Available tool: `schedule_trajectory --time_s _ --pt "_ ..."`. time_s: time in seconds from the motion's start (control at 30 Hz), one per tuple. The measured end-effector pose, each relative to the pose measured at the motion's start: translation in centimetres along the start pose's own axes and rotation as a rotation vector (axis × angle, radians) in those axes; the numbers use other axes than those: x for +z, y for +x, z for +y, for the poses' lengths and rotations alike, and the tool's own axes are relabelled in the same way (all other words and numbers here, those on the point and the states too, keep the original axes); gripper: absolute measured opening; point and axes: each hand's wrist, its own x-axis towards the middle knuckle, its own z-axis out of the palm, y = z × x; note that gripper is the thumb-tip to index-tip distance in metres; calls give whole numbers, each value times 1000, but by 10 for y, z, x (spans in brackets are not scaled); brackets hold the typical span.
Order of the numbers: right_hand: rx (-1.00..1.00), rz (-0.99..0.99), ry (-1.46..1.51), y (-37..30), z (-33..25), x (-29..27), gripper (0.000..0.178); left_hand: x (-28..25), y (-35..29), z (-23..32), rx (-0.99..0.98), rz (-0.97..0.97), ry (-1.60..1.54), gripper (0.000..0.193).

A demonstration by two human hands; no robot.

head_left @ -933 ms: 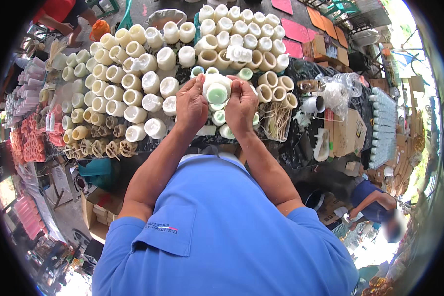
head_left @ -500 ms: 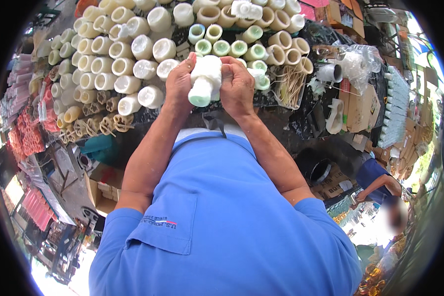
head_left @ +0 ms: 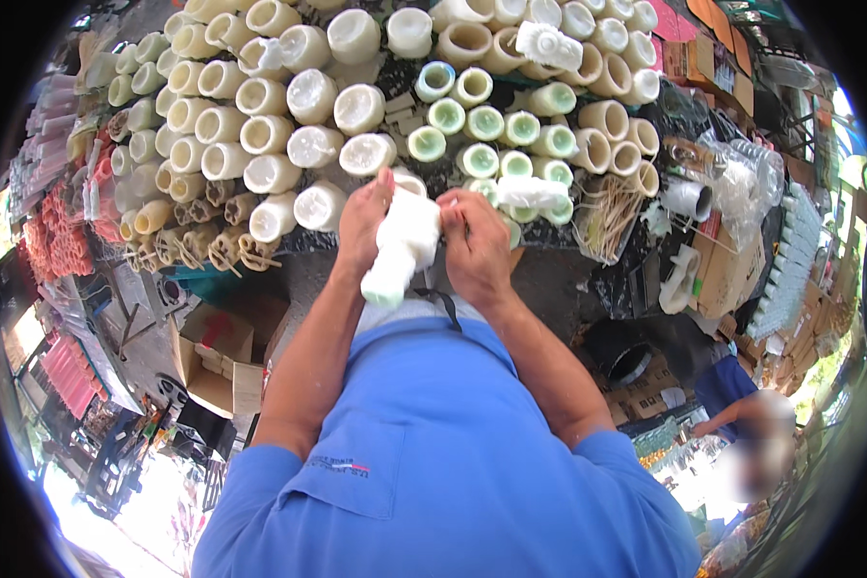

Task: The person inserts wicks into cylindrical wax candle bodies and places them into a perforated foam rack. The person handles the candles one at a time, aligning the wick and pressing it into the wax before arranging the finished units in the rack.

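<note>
In front of my waist I hold a white moulded piece (head_left: 409, 231) with a rough, bulky upper part and a narrower, pale green end pointing down toward me. My left hand (head_left: 364, 226) grips its left side, thumb pointing up. My right hand (head_left: 479, 249) pinches its upper right edge with bent fingers. Just beyond my hands stand pale green cups (head_left: 485, 122), with another white moulded piece (head_left: 533, 193) lying across the nearest ones. Cream-coloured cups (head_left: 265, 135) fill the table to the left, several with a glossy, whitish top.
A third white piece (head_left: 549, 45) rests on cups at the back. To the right are a bundle of thin sticks (head_left: 607, 217), clear plastic wrap (head_left: 742, 178) and cardboard (head_left: 727, 270). An open box (head_left: 207, 371) stands lower left. Another person (head_left: 737, 405) is at the lower right.
Both hands have come lower and closer to my body with the white piece, which now tilts more to the left. My right-hand fingers have shifted along its edge. The camera view has shifted too.
</note>
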Motion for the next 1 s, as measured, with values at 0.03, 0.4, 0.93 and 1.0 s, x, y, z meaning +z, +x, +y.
schedule_trajectory --time_s 0.03,0.4,0.93,1.0 --pt "65 -49 278 -4 -1 1 33 1 -1 -1 -23 -31 -252 61" --pt "157 -5 660 -19 3 13 78 -6 -22 -1 313 -429 -502 88" --pt "-31 224 344 -14 -1 34 26 -2 -31 13 371 -61 -158 27" --pt "40 191 413 -16 0 34 30 -6 -26 16 271 -85 -229 27"
